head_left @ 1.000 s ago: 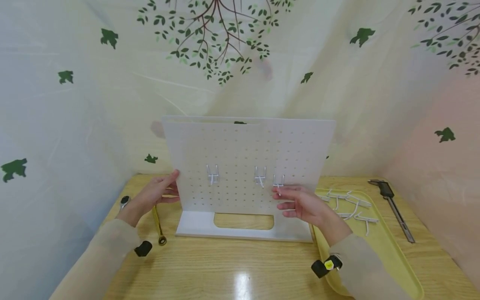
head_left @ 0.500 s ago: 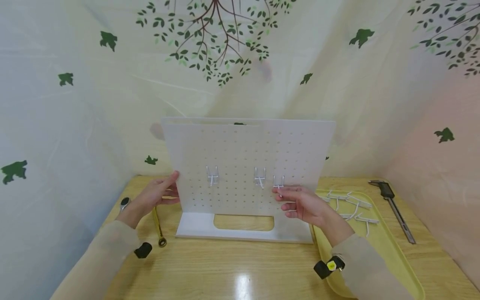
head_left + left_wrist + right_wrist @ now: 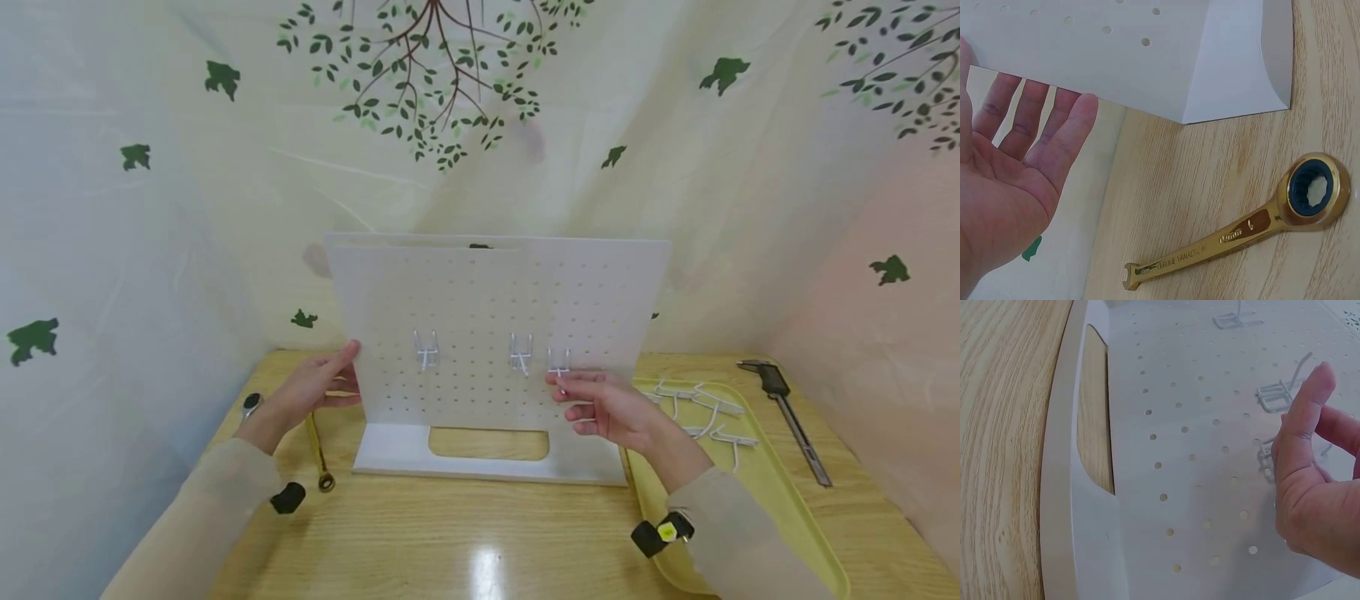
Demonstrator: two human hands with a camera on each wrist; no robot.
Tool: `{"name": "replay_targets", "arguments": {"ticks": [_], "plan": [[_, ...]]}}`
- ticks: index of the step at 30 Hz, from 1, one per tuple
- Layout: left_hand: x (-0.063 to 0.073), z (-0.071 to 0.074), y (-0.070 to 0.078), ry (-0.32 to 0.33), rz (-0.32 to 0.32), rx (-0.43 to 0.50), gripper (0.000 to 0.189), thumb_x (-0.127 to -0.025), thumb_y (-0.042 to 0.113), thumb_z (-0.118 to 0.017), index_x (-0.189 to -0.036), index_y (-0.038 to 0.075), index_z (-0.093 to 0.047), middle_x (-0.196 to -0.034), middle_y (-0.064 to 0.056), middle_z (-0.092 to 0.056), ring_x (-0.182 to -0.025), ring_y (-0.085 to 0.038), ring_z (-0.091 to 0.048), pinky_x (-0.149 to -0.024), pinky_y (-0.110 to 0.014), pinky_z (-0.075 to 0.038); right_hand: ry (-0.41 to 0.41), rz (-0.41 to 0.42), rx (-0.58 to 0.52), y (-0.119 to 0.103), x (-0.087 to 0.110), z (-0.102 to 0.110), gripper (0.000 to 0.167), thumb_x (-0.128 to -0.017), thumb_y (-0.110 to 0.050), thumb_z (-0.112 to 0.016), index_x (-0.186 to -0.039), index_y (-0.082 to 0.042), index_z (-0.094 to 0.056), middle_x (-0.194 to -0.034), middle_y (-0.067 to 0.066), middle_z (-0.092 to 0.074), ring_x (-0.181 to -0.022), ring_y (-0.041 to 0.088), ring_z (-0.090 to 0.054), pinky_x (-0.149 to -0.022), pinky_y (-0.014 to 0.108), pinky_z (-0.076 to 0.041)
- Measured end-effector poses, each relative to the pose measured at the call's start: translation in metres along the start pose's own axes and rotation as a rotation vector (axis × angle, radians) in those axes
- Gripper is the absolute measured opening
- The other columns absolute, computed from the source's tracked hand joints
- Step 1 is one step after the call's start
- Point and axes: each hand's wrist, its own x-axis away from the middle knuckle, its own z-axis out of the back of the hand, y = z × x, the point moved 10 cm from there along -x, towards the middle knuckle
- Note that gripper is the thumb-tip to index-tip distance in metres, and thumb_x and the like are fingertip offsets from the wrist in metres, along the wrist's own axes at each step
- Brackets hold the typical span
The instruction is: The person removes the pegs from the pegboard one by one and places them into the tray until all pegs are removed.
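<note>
A white pegboard (image 3: 457, 292) stands on its base with rows of small holes. My left hand (image 3: 318, 389) holds its left edge, thumb in front and fingers behind. Low on the board's right half, my right hand (image 3: 611, 410) pinches a white wire hook (image 3: 558, 361) that lies against the holes. In the right wrist view, the fingers partly hide this hook (image 3: 1266, 460); whether its prongs are fully in the holes I cannot tell. A second hook (image 3: 521, 353) hangs just left of it, and a third hook (image 3: 426, 352) is farther left.
A yellow tray (image 3: 787, 533) with several loose wire hooks (image 3: 716, 406) lies to the right, partly under my right forearm. Beyond it is a caliper (image 3: 791, 421). A gold ratchet wrench (image 3: 1210, 244) lies on the wooden table (image 3: 405, 533) near my left wrist. Patterned cloth (image 3: 480, 192) hangs behind.
Both hands keep nearly the same places on the board and the hook. The right wrist has shifted very slightly to the right.
</note>
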Motion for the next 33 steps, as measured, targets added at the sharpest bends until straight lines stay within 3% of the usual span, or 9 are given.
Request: {"name": "replay_targets", "arguments": {"ticks": [9, 23, 33], "plan": [[0.000, 0.001, -0.001, 0.003, 0.014, 0.000, 0.081, -0.097, 0.069, -0.048, -0.127, -0.005, -0.063, -0.123, -0.019, -0.065, -0.109, -0.028, -0.067, -0.090, -0.037, -0.059, -0.019, 0.021, 0.023, -0.006, 0.007, -0.005, 0.037, -0.105, -0.018, -0.059, -0.136, 0.003, -0.057, -0.092, 0.001, -0.068, -0.067, 0.011, -0.065, -0.061, 0.022, -0.058], [-0.001, 0.001, -0.002, -0.004, 0.004, 0.017, 0.079, -0.098, 0.067, -0.048, -0.126, -0.006, -0.064, -0.122, -0.019, -0.065, -0.108, -0.028, -0.067, -0.090, -0.037, -0.059, 0.003, 0.086, 0.153, -0.018, 0.024, 0.001, 0.049, -0.104, -0.018, -0.060, -0.143, 0.009, -0.045, -0.095, 0.002, -0.066, -0.069, 0.013, -0.065, -0.064, 0.025, -0.060], [-0.002, 0.001, -0.002, 0.005, 0.007, 0.038, 0.077, -0.098, 0.066, -0.049, -0.123, -0.005, -0.065, -0.118, -0.017, -0.066, -0.105, -0.027, -0.068, -0.089, -0.038, -0.059, 0.080, 0.112, 0.332, -0.025, 0.037, 0.010, 0.055, -0.103, -0.024, -0.062, -0.143, 0.009, -0.044, -0.099, 0.007, -0.063, -0.072, 0.017, -0.065, -0.067, 0.032, -0.061]]}}
